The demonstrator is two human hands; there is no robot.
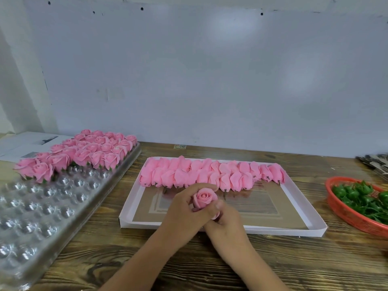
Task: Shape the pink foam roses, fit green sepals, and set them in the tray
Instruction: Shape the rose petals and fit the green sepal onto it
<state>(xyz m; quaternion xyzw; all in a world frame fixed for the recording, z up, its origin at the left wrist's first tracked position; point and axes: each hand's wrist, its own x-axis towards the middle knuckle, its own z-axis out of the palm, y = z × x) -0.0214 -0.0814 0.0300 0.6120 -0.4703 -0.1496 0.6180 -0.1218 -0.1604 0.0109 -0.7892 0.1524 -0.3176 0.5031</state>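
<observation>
A pink foam rose [204,198] is held above the near part of a shallow white box [315,215] on the wooden table [189,265]; it is gripped from the left by the curled fingers of the left hand [184,208] and pinched from below and the right by the right hand [225,219]. Beyond the hands, unshaped pink buds [212,175] are laid in two overlapping rows along the far side of the box. To the left, a clear plastic tray [42,208] is seen, with finished roses [84,154] set in its far cups. At the right edge, green sepals [361,198] are piled in a red basket [344,213].
</observation>
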